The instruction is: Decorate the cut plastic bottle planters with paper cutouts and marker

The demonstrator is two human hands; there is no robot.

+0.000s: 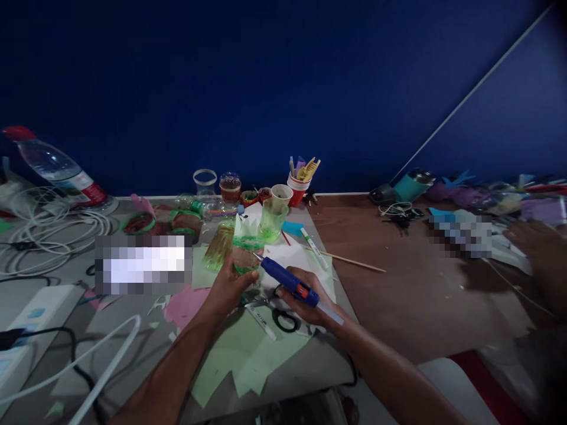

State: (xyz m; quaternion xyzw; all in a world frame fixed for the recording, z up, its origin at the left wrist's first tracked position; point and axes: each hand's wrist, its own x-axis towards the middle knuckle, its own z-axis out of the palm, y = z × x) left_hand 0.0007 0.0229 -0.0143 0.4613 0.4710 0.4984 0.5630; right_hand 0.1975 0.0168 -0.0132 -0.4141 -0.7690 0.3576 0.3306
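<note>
My left hand (233, 280) is wrapped round a clear plastic cup (248, 264) with green bands at its rim and base. In my right hand (305, 295) I grip a blue glue gun (287, 280) with an orange part. Its metal tip points at the cup's side; whether it touches, I cannot tell. A translucent glue stick (331, 313) sticks out of its back end. Below the hands lie scissors (286, 320) with black handles and a white marker (261, 321), on pale green paper (252, 360). Just behind the cup stands a green-tinted clear cup (271, 221).
Red cups (299, 190) holding tools and a white cup (282, 195) stand by the wall. A wooden stick (358, 260) and a green-white marker (314, 249) lie right. Cables (57, 230), a large bottle (62, 168) and a power strip (38, 321) occupy the left. Another person's hand (538, 248) is far right.
</note>
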